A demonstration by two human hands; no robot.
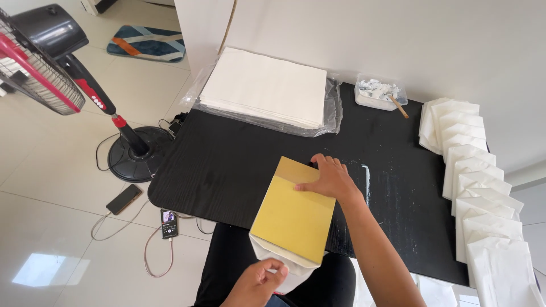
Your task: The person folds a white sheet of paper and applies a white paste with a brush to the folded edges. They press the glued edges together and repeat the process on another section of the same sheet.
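Here, at the worktop's [227, 165] near edge: right hand [330, 179] flat, fingers spread, pressing the yellow board [293, 219]; left hand [259, 278] pinching the white paper [284, 258] poking out beneath. Best done pressing firmly, pulling the paper taut and square.

Bright, even daylight fills the sharp wide-angle view; a window's glare patch shines on the glossy floor tiles [50, 269], faint sheen streaks the black table [227, 165], and straight lines bow near the edges.
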